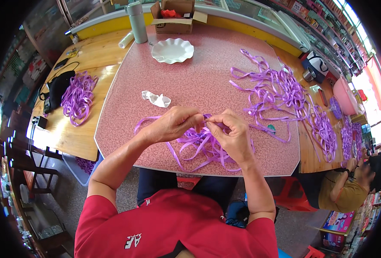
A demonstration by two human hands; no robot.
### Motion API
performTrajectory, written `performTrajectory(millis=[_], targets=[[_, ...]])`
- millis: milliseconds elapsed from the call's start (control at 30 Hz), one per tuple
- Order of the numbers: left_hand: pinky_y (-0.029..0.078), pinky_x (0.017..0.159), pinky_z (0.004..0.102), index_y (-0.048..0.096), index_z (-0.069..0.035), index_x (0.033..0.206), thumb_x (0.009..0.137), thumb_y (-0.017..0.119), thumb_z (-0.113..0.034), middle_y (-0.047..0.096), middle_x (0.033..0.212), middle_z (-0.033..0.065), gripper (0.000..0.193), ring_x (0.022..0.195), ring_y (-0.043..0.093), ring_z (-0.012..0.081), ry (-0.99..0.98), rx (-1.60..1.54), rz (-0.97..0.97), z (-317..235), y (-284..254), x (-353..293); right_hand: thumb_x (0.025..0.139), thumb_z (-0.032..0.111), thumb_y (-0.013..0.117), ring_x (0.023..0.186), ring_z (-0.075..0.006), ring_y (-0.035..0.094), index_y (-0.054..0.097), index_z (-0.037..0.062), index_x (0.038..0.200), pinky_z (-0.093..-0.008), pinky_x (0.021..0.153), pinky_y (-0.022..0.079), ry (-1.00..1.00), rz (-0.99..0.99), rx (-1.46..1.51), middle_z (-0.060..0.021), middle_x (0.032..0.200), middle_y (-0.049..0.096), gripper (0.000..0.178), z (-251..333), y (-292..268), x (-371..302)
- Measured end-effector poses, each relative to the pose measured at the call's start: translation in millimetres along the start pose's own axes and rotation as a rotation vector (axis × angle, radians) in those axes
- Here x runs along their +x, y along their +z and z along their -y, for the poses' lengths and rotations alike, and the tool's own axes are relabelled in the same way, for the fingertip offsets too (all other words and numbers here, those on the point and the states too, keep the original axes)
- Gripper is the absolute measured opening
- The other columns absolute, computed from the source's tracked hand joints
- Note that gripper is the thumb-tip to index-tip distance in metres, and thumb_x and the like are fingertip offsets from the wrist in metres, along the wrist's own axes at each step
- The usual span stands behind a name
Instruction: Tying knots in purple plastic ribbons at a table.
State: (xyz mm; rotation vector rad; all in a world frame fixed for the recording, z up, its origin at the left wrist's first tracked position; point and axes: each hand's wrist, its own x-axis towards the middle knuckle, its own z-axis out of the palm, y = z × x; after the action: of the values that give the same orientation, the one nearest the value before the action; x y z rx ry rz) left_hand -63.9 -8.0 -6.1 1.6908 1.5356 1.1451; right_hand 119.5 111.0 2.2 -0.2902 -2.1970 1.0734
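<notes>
Over the near part of the pink speckled table, my left hand and my right hand meet fingertip to fingertip. Both are closed in a pinch on a purple ribbon, a short bit of which shows between them. A loose heap of purple ribbons lies under my hands, its loops spreading toward the table's near edge. My fingers hide the exact spot where the ribbon is gripped. Just beyond my left hand lies a crumpled white tissue.
More purple ribbons sprawl on the right; another bundle lies left beside a black bag. Farther back stand a white scalloped dish, a grey-green flask and an open cardboard box. A person sits at the right.
</notes>
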Motion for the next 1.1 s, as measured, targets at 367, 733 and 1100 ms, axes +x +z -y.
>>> performTrajectory(millis=[367,733,1100], targets=[[0.041,0.063,0.0307,0.056,0.001,0.088,0.106,0.044,-0.04,0.048,0.072,0.0028,0.045,0.07,0.045,0.0122,-0.047,-0.085,-0.245,2.1,42.9,11.9,0.084,0.004,0.072,0.067,-0.0134,0.061,0.071,0.0018,0.092,-0.0272,0.056,0.047,0.046,-0.085,-0.032,-0.0056,0.08,0.062,0.008,-6.0,-0.2,-6.8],[0.043,0.086,0.0255,0.056,-0.005,0.101,0.105,0.049,-0.034,0.056,0.093,-0.001,0.03,0.091,0.052,0.0085,-0.119,-0.499,-0.173,6.7,38.3,8.4,0.088,0.002,0.069,0.073,-0.0081,0.058,0.072,0.0013,0.098,-0.022,0.064,0.046,0.023,-0.105,0.006,-0.0026,0.087,0.065,0.01,-5.7,-19.6,-1.4],[0.047,0.089,0.0292,0.061,-0.006,0.091,0.091,0.07,-0.012,0.066,0.104,0.0064,0.011,0.094,0.06,0.0123,-0.129,-0.937,-0.236,-8.4,42.6,2.5,0.089,0.014,0.075,0.062,0.0,0.05,0.071,0.004,0.098,-0.0152,0.051,0.033,0.498,-0.128,0.658,0.0032,0.078,0.065,0.014,-19.4,-22.4,0.5]])
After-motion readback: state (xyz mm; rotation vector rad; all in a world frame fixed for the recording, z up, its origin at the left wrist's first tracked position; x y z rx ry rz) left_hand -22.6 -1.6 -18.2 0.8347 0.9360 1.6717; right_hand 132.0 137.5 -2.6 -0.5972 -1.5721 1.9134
